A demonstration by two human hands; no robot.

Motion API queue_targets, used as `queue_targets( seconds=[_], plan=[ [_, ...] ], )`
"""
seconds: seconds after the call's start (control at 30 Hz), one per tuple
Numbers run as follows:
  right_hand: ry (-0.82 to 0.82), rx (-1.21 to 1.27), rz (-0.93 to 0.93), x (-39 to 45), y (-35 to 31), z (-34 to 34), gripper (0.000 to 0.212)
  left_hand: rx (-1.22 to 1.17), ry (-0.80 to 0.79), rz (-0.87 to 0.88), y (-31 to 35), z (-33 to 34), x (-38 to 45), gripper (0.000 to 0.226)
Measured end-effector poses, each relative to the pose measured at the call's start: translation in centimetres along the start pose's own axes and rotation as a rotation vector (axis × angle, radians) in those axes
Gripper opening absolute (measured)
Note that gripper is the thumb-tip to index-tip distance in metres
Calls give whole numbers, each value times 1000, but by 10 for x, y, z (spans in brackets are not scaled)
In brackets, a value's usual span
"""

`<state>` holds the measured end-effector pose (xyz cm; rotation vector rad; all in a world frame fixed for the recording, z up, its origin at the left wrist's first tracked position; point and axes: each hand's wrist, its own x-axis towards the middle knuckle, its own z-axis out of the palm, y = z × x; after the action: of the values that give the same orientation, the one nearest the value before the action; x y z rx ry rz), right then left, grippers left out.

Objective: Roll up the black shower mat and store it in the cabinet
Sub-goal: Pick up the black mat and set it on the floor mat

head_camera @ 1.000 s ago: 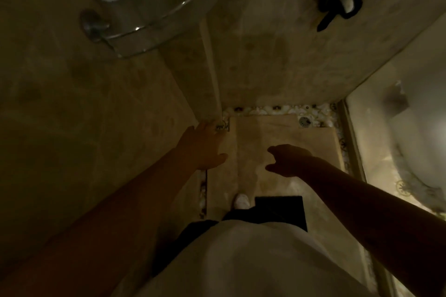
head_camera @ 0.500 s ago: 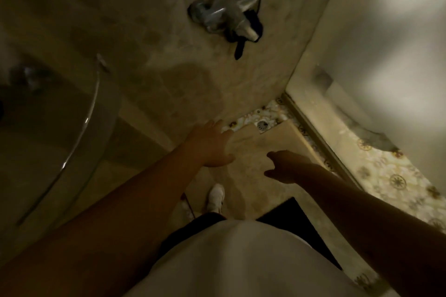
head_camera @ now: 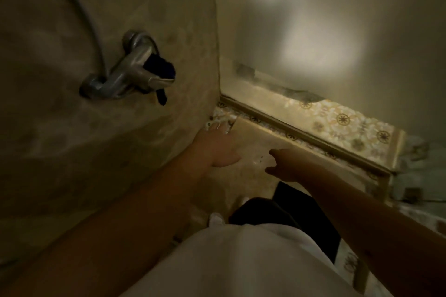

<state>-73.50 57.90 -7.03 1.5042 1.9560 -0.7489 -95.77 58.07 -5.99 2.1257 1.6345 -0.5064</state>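
Note:
The black shower mat [head_camera: 311, 214] lies flat on the beige shower floor under my feet, mostly hidden by my white shirt and right arm. My left hand [head_camera: 214, 149] hangs open above the floor near the tiled wall, fingers spread, holding nothing. My right hand [head_camera: 281, 164] reaches forward over the floor with fingers loosely curled and empty, just above the mat's far edge. No cabinet is in view.
A chrome shower mixer [head_camera: 128, 72] with a dark cloth draped on it juts from the tiled wall at left, its hose running up. A raised threshold strip [head_camera: 301, 132] borders the shower floor; patterned floor tiles [head_camera: 337, 118] lie beyond, below a frosted panel.
The view has swung to the right: the glass corner shelf left the frame and the mixer moved left. Both hands stay open above the floor in nearly the same pose.

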Motion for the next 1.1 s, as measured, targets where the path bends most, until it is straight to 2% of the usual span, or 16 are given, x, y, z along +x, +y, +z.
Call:
queue_targets(
  seconds=[0.23,0.43,0.57,0.8,1.1],
  plan=[
    [61,244,139,20,69,-7,75,166,-24,199,24,-46,87,90],
    [107,441,263,27,123,-8,76,264,-103,332,73,-91,149,90],
    [101,566,338,20,153,-10,75,366,-71,462,114,-112,180,83],
    [96,738,530,-4,189,14,78,544,-52,829,194,-131,229,78],
    [138,1030,926,-28,168,48,57,870,-101,1351,298,-127,277,78]
  ],
)
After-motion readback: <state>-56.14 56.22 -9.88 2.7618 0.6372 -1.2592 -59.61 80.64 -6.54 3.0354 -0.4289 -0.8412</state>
